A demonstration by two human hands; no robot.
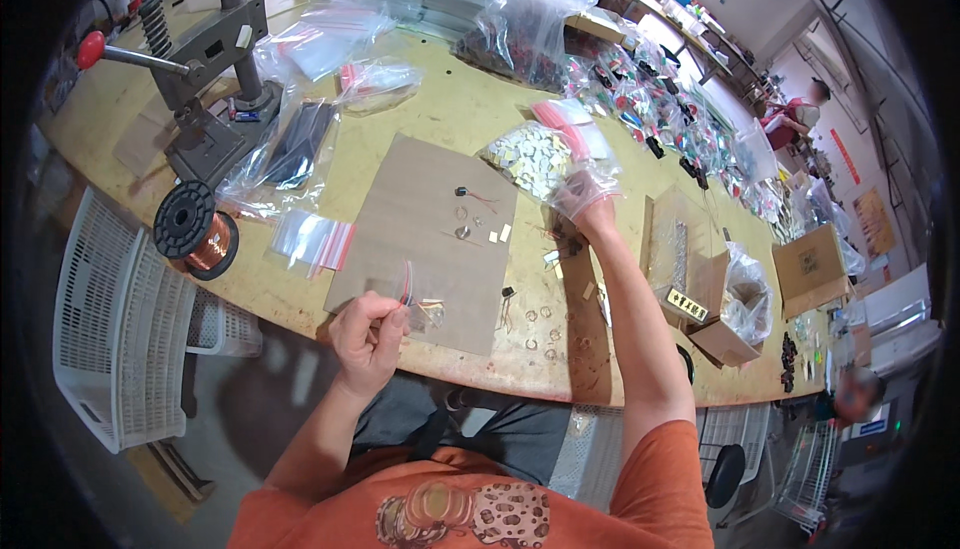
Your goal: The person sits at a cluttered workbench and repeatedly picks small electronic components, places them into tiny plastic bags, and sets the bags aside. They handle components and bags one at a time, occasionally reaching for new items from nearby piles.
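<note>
My left hand [368, 335] pinches the red-striped top of a small clear zip bag [422, 309] that holds a few small pale parts, just above the near edge of a brown cardboard sheet [425, 219]. My right hand [585, 192] reaches forward and is sunk into a clear bag of small square white-and-gold pieces [532, 157] at the far right of the cardboard. Whether its fingers hold any piece is hidden by the plastic. A few tiny parts, one with a red wire [472, 196], lie on the cardboard.
A hand press with a red knob [195, 69] and a copper wire spool [196, 229] stand at the left. Empty zip bags [312, 241], stacked packets and filled bags cover the far table. Cardboard boxes [722, 319] sit at right. A white basket [115, 319] hangs off the near-left edge.
</note>
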